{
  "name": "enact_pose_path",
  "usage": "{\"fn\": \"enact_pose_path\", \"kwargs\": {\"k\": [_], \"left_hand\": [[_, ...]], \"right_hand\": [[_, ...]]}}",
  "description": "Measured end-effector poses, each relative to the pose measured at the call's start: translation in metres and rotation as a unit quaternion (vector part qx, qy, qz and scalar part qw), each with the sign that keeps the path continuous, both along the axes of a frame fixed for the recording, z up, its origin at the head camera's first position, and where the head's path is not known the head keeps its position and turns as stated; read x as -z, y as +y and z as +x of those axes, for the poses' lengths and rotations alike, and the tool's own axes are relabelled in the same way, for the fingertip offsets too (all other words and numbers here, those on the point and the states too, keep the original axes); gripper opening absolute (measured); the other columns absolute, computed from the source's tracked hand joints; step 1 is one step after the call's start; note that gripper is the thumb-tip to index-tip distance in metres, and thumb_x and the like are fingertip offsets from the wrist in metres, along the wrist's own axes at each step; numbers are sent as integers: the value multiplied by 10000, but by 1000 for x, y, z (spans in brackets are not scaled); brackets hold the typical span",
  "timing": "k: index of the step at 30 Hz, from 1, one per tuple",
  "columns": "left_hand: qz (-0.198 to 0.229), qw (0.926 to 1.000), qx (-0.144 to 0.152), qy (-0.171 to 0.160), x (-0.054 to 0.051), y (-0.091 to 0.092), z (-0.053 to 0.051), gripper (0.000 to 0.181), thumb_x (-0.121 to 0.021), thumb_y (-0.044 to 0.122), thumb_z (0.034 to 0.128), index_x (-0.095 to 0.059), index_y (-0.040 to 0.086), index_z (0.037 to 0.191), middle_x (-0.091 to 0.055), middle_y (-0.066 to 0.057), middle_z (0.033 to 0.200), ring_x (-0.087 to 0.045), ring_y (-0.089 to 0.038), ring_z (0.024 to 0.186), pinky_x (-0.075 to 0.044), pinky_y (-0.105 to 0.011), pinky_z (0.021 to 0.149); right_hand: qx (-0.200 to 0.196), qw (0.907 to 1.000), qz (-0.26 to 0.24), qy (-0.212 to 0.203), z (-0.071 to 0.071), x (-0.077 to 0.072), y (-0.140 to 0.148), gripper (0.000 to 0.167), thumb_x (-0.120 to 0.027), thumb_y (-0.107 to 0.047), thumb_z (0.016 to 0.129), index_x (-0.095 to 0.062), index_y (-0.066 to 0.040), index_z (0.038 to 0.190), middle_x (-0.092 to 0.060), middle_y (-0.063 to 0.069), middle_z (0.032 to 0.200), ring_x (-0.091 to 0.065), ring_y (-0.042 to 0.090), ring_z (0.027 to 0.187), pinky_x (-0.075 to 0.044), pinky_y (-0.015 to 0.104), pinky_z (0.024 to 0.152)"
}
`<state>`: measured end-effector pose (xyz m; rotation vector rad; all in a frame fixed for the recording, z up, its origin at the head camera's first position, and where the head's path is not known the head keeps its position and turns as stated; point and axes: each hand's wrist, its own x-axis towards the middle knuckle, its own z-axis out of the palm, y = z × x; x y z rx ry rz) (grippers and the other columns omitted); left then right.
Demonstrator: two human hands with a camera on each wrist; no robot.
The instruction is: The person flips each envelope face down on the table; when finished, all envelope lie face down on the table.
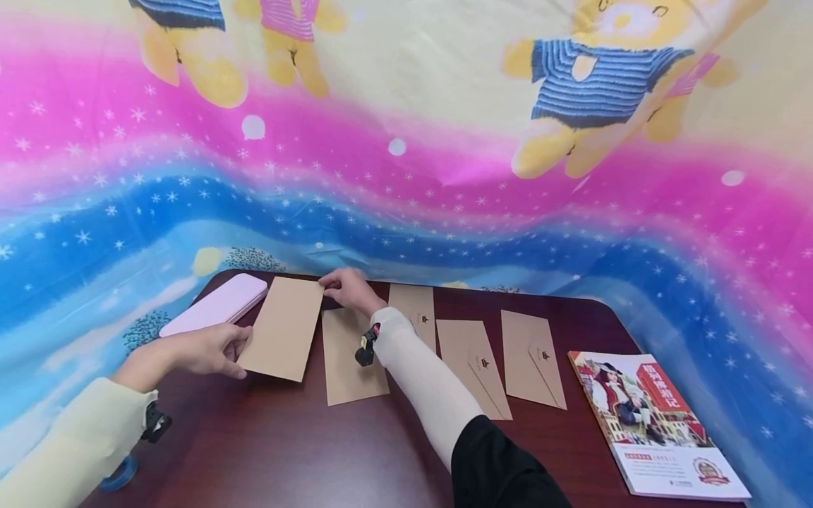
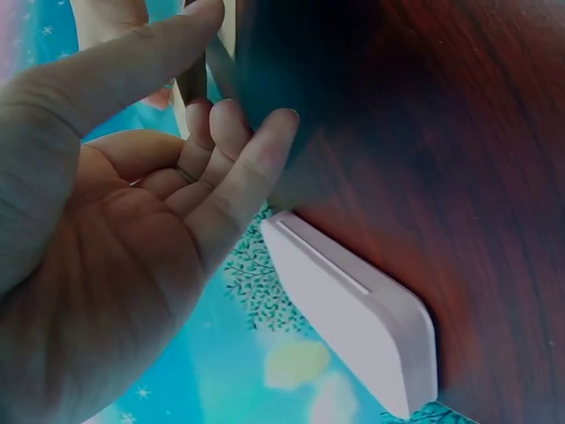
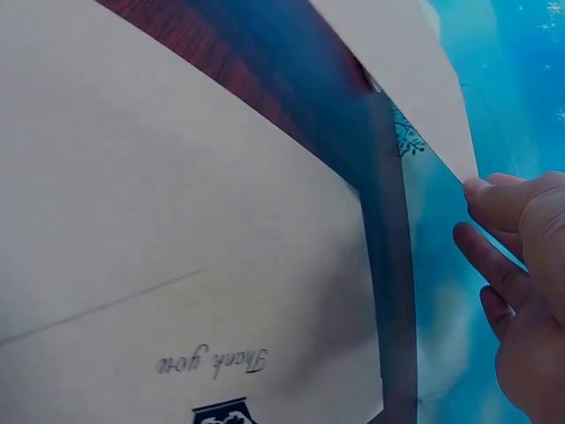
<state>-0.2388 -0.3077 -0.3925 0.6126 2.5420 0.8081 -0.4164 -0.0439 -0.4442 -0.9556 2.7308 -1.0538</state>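
Note:
A plain brown envelope (image 1: 284,328) is held off the table at the left, its blank face up. My left hand (image 1: 200,349) pinches its lower left edge between thumb and fingers. At the top right corner, my right hand (image 1: 352,289) pinches it; the right wrist view shows that corner between thumb and fingertip (image 3: 475,187). Under my right forearm lies another brown envelope (image 1: 346,360), partly covered. Further right are three more: one at the back (image 1: 406,303), one in the middle (image 1: 466,353) and one beyond (image 1: 530,353), with small dark crown prints.
A pale pink case (image 1: 216,303) lies at the table's back left edge. On the right is a book (image 1: 660,423) with a colourful cover. A blue roll (image 1: 119,474) sits by my left forearm. Behind the dark wooden table (image 1: 305,451) hangs a printed cloth (image 1: 406,183).

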Motion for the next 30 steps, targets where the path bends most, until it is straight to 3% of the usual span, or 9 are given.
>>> {"fn": "enact_pose_path", "kwargs": {"k": [3, 7, 12, 14, 22, 30], "left_hand": [[-85, 9999, -49, -122, 3, -3, -1, 314, -818, 98, 840, -511, 38, 809, -638, -200, 879, -461, -82, 554, -391, -231, 557], [-294, 9994, -37, -197, 10, -7, -2, 307, -825, 85, 829, -520, 49, 830, -504, 13, 687, -455, -77, 587, -375, -223, 574], [-681, 9977, -30, -54, 16, -4, -6, 317, -842, 83, 811, -526, 58, 821, -498, 16, 716, -453, -97, 637, -365, -228, 604], [-867, 9962, -87, -5, 18, -2, -8, 318, -851, 82, 802, -534, 65, 822, -498, 12, 721, -456, -111, 644, -365, -238, 608], [-1401, 9899, -220, -53, 28, 6, -16, 306, -843, 71, 808, -540, 76, 848, -444, 31, 687, -431, -124, 613, -360, -269, 602], [-1838, 9822, -365, 120, 28, 11, -21, 325, -872, 92, 791, -581, 56, 930, -498, -8, 743, -484, -150, 653, -416, -301, 621]], "right_hand": [[-104, 9999, 74, -71, 1, 2, -3, 304, -660, -84, 998, -717, -92, 1296, -726, 83, 1257, -710, 167, 1111, -556, 194, 857], [-167, 9987, 485, -32, 5, 7, -7, 319, -639, -128, 1018, -696, -121, 1331, -696, 50, 1342, -660, 166, 1228, -541, 238, 946], [-168, 9938, 1094, 110, 8, 11, -9, 338, -628, -180, 1029, -681, -181, 1363, -644, -22, 1438, -528, 171, 1412, -384, 380, 1197], [-219, 9918, 1251, 120, 9, 13, -8, 350, -624, -190, 1031, -671, -184, 1377, -620, -24, 1470, -494, 180, 1446, -323, 428, 1232], [-272, 9823, 1827, 317, 13, 21, -9, 358, -571, -237, 1059, -650, -186, 1404, -558, 6, 1539, -477, 178, 1464, -351, 433, 1136], [-126, 9715, 2313, 511, 16, 16, -11, 354, -476, -245, 1097, -647, -253, 1407, -522, -20, 1571, -460, 156, 1477, -358, 437, 1144]]}}
